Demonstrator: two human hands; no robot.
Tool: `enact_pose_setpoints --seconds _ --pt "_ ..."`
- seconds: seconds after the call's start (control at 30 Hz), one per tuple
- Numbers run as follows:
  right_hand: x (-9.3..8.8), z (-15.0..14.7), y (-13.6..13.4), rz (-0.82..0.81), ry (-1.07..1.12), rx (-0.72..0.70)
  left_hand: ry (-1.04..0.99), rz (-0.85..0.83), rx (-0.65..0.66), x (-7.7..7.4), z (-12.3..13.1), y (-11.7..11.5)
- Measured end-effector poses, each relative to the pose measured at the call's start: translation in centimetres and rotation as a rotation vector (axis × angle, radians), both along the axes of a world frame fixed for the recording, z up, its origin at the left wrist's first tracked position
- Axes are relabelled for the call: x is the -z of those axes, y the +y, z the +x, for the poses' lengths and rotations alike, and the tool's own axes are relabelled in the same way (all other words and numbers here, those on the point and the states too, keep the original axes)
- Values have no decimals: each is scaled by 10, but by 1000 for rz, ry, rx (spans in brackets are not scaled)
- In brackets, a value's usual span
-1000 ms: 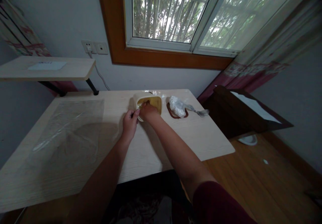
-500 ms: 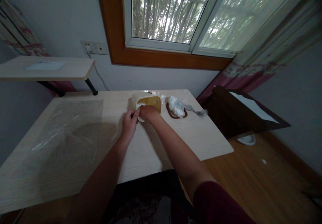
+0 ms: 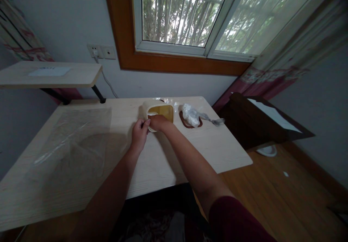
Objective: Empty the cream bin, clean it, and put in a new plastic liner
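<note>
A cream-coloured plastic container (image 3: 146,106) with a yellowish inside stands at the far side of the table, its opening turned toward me. My left hand (image 3: 139,131) is closed on the near left part of its rim, thumb and fingers pinched together. My right hand (image 3: 160,122) reaches into the opening. Its fingers are hidden inside, so what they hold does not show. A bit of something white (image 3: 152,114) shows inside the container just beyond that hand.
Right of the container, a knotted plastic bag with white contents (image 3: 190,115) lies on a brown rim-shaped piece (image 3: 201,122). A clear plastic sheet (image 3: 78,140) lies flat on the left of the table (image 3: 217,147). A raised shelf (image 3: 81,73) overhangs the back left.
My right hand has shifted slightly left inside the container, and more of the yellowish inside shows. My left hand keeps its place on the rim.
</note>
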State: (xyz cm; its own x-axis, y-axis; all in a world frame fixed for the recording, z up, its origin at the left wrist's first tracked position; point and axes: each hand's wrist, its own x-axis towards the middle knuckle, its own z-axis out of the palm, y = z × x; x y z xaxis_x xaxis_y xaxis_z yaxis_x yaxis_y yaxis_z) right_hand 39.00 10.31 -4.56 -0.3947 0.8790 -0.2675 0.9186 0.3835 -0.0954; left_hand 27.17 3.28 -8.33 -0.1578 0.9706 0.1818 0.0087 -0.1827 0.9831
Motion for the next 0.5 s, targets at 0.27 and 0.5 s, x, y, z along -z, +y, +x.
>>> enact_pose_setpoints --seconds 0.27,0.5 --pt "-4 -2 -1 -9 30 30 -46 -5 -20 11 -1 6" --pt "-9 -12 -8 44 -4 181 -80 -11 -90 11 -2 6"
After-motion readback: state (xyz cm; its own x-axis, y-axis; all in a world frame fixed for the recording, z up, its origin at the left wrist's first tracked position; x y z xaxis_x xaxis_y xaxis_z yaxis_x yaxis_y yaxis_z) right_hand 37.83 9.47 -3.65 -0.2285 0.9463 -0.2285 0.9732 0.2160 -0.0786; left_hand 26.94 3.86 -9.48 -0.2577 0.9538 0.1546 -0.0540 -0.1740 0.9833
